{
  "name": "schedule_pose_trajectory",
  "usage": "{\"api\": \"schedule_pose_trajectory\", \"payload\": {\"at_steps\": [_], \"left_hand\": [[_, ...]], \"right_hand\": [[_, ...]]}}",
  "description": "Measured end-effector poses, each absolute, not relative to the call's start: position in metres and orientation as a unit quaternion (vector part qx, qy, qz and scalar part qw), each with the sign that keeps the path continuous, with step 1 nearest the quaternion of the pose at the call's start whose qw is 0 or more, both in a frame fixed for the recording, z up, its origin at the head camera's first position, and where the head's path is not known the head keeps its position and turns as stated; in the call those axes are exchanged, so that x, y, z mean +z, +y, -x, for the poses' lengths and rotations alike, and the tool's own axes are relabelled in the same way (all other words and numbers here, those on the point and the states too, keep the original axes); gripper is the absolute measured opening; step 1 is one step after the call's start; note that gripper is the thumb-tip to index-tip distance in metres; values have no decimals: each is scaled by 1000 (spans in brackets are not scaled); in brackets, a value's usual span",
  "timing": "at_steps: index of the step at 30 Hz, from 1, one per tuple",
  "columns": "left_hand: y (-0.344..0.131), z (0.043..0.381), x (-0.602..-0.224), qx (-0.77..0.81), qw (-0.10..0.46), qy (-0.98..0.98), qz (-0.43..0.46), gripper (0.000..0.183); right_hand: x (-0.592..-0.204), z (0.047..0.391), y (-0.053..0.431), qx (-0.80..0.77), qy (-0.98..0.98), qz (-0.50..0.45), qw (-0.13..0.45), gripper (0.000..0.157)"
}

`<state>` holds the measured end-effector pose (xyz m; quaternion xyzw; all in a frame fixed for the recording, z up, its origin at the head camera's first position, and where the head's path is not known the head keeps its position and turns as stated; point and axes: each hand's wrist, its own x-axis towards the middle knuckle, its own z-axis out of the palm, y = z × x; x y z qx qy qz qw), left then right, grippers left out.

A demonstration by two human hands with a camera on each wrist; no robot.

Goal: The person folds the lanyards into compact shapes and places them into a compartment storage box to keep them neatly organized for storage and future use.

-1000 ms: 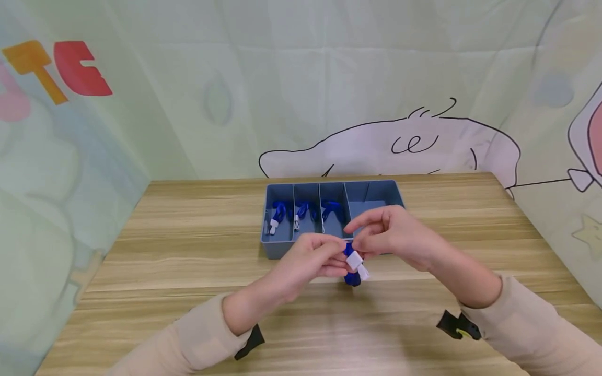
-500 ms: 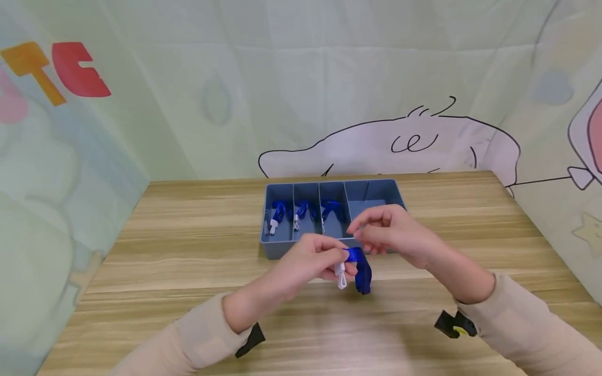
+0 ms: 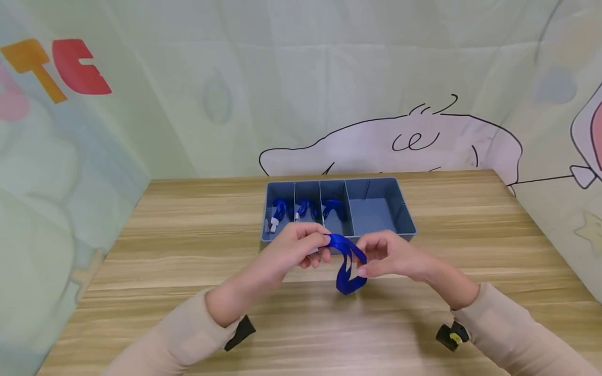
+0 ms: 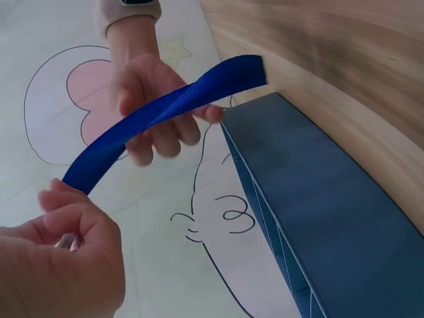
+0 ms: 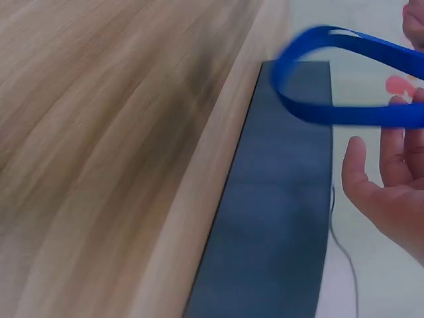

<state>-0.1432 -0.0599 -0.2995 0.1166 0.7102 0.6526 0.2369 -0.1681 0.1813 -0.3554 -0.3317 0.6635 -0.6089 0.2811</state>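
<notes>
A blue lanyard (image 3: 350,287) hangs in a loop in front of the box. My left hand (image 3: 296,248) pinches one part of it between thumb and fingers, and its white clip is mostly hidden there. My right hand (image 3: 395,256) is beside the loop's right side, thumb and fingers spread apart. In the left wrist view the blue strap (image 4: 159,109) crosses in front of the right palm, whose fingers curve loosely. From the right wrist, the right hand's fingers (image 5: 392,159) look parted near the strap; whether they touch it I cannot tell.
A grey-blue divided box (image 3: 376,214) stands behind the hands on the wooden table (image 3: 197,235). Its three narrow compartments each hold a folded lanyard: the left one (image 3: 279,211), the middle one (image 3: 308,209) and the right one (image 3: 334,209). A printed cloth (image 3: 211,130) backs the table.
My left hand has shifted left and slightly up with the lanyard. The strap now spreads rightward in a loop, the clip tucked from sight. My right hand has come down beside the loop.
</notes>
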Motion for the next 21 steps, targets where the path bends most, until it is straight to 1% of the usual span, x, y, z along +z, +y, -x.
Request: {"api": "schedule_pose_trajectory", "payload": {"at_steps": [3,7,11,13,16,19,21], "left_hand": [[-67,145,-297,658,223,711,-109,18],[-77,150,-296,665,205,712,-92,17],[-89,156,-298,647,189,733,-92,16],[-94,158,-302,622,186,754,-102,17],[-97,160,-311,582,186,781,-128,17],[-96,160,-319,553,195,794,-160,18],[-94,158,-323,543,202,795,-178,19]], "right_hand": [[-358,169,189,-604,673,318,285,14],[-364,171,203,-593,673,325,300,9],[-368,171,221,-601,642,354,317,5],[-367,172,229,-621,598,391,322,7],[-361,175,234,-659,495,480,300,16],[-351,179,231,-679,394,569,246,24],[-344,180,231,-685,364,592,218,25]]}}
